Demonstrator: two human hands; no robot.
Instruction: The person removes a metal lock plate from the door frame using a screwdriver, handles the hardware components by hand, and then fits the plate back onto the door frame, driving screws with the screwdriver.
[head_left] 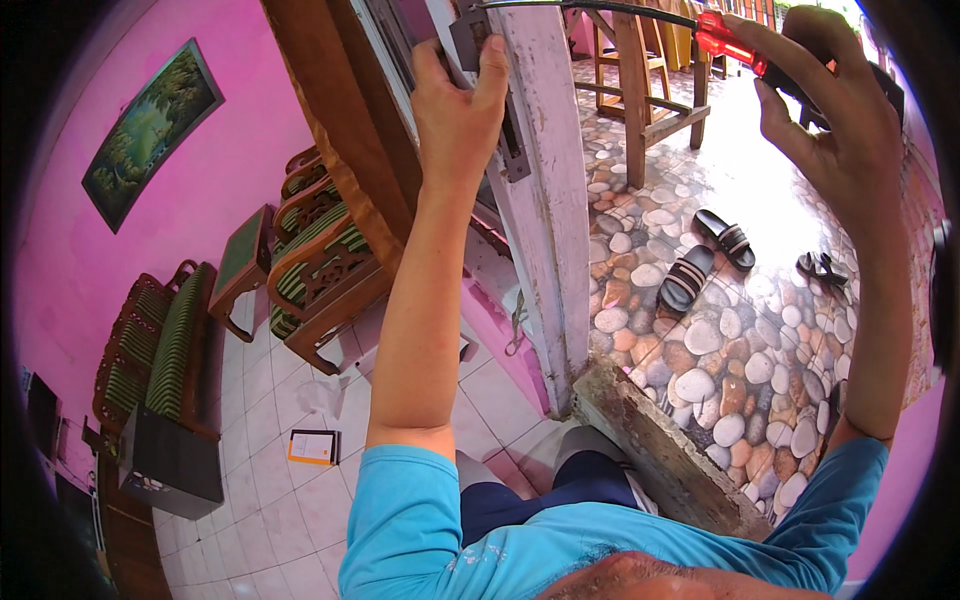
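My left hand point(455, 125) is raised to the white wooden door frame point(548, 190), its thumb and fingers closed round a dark metal lock plate point(470, 42). The plate's narrow lower end point(514, 160) shows below my thumb, along the frame's edge. At the upper right, my right hand point(840, 120) grips a screwdriver point(725, 42) with a red and black handle. Its long thin shaft points left across the top of the frame, toward the lock plate. The tip lies at the picture's upper edge, and I cannot tell whether it touches the plate.
A worn wooden threshold point(660, 440) divides the white tiles from the pebble-patterned floor point(720, 350). Sandals point(686, 278) lie outside, near a wooden chair point(635, 100). Inside are a brown curtain point(350, 130), carved green-striped seats point(310, 250) and a small box point(314, 447) on the floor.
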